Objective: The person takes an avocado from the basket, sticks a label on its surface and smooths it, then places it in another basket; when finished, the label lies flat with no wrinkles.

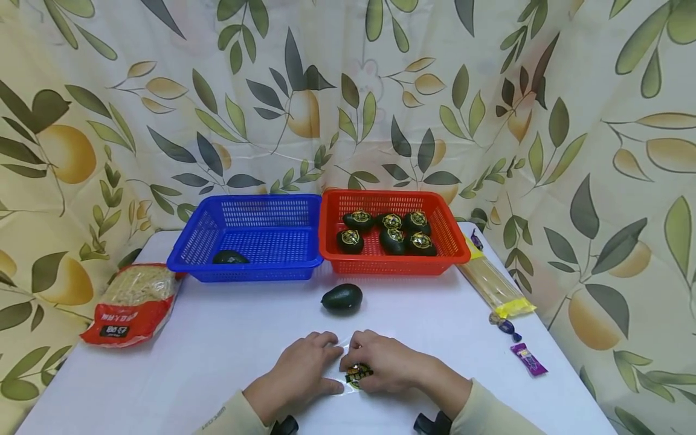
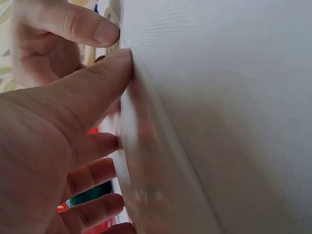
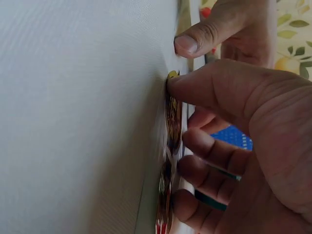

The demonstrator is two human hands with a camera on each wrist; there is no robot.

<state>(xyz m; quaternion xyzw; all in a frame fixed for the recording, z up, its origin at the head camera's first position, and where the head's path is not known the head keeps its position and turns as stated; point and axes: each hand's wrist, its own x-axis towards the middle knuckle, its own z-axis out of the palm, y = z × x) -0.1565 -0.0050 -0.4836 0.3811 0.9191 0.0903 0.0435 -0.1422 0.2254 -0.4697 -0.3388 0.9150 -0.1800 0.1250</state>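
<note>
On the white table, my left hand (image 1: pixel 304 371) rests its spread fingers and thumb on a clear plastic sheet (image 1: pixel 336 370). Beside it, my right hand (image 1: pixel 388 362) has its fingers curled round a black-and-gold sticker (image 1: pixel 359 374) on that sheet. The right thumb touches the sticker's edge in the right wrist view. Just beyond both hands lies a plain dark avocado (image 1: pixel 341 299). Several avocados bearing such stickers sit in the red basket (image 1: pixel 391 266). One more avocado (image 1: pixel 231 257) is in the blue basket (image 1: pixel 255 273).
A red-and-clear food bag (image 1: pixel 133 305) lies at the left edge. Along the right edge are a yellow-ended noodle pack (image 1: pixel 492 281), a dark-blue wrapped candy (image 1: pixel 507 327) and a purple one (image 1: pixel 528 359). Patterned curtains hang behind the table and at both sides.
</note>
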